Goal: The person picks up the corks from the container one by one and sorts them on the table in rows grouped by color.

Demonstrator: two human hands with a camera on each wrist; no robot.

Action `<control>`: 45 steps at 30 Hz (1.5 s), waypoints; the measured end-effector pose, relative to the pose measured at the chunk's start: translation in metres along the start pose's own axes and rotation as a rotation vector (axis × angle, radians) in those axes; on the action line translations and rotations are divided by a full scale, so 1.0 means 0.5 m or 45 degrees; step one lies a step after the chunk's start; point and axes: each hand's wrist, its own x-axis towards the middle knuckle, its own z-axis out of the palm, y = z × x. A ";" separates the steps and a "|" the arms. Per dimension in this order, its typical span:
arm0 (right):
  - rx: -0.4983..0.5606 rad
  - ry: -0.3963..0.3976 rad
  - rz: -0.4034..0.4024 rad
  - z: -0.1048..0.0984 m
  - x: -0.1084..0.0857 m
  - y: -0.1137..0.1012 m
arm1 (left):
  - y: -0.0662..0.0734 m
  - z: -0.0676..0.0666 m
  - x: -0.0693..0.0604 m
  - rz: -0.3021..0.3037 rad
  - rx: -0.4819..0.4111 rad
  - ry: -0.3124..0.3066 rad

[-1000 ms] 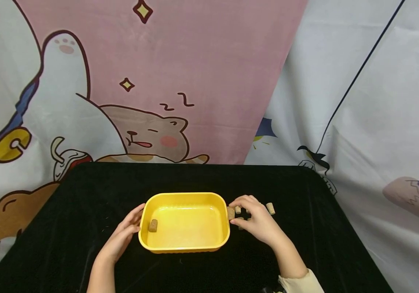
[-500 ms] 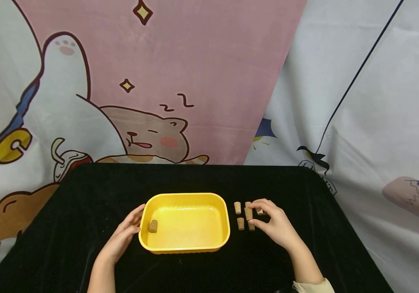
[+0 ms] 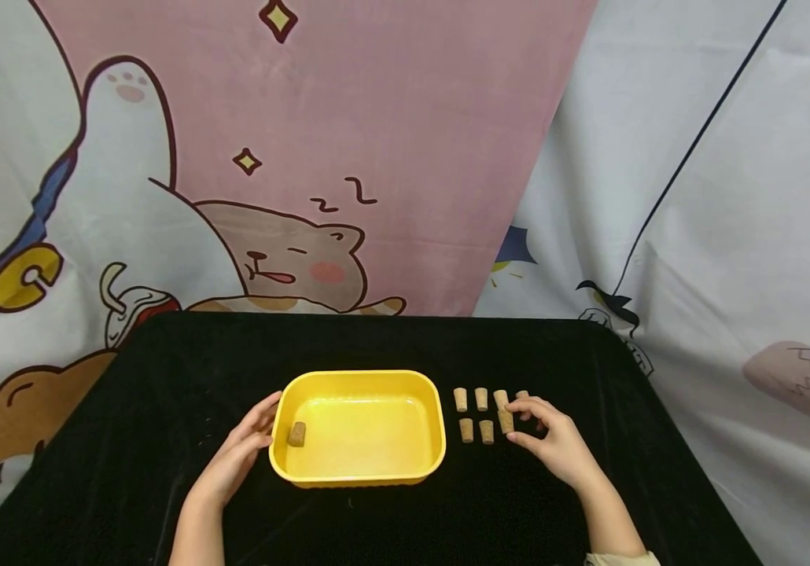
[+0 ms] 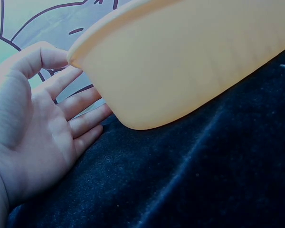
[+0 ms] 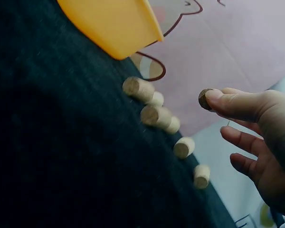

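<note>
A yellow plastic basin (image 3: pixel 362 464) stands on the black cloth, with one cork stopper (image 3: pixel 296 434) lying inside near its left end. My left hand (image 3: pixel 241 448) rests against the basin's left end; in the left wrist view its thumb touches the rim (image 4: pixel 78 52) and its fingers are nearly straight. To the right of the basin, my right hand (image 3: pixel 554 440) pinches another cork stopper (image 3: pixel 506 422) between thumb and fingers. The right wrist view shows this held cork (image 5: pixel 205 99) above the cloth, apart from the standing ones.
Several more cork stoppers (image 3: pixel 466 430) stand in two rows between the basin and my right hand. One cork (image 3: pixel 522 394) at the far right of the back row is partly hidden by the fingers. A cartoon-print curtain (image 3: pixel 405 157) hangs behind the black-covered table (image 3: pixel 348 338).
My right hand has moved to the right, away from the basin's right side, carrying the pinched cork and uncovering the standing corks. My left hand and the basin stay in place.
</note>
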 end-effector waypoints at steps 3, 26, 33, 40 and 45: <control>0.015 -0.019 0.030 0.006 -0.005 0.016 | 0.000 0.000 0.001 0.002 0.009 0.001; 0.038 -0.023 0.229 0.031 -0.022 0.087 | 0.005 0.003 0.002 -0.003 -0.013 -0.008; -0.007 -0.041 0.263 0.031 -0.024 0.084 | 0.006 0.001 0.000 -0.023 -0.017 -0.010; -0.052 -0.006 0.211 0.025 -0.018 0.053 | 0.005 0.001 -0.001 -0.017 -0.020 -0.005; 0.017 0.080 0.101 0.027 -0.004 0.004 | 0.006 0.003 0.000 -0.025 -0.008 0.003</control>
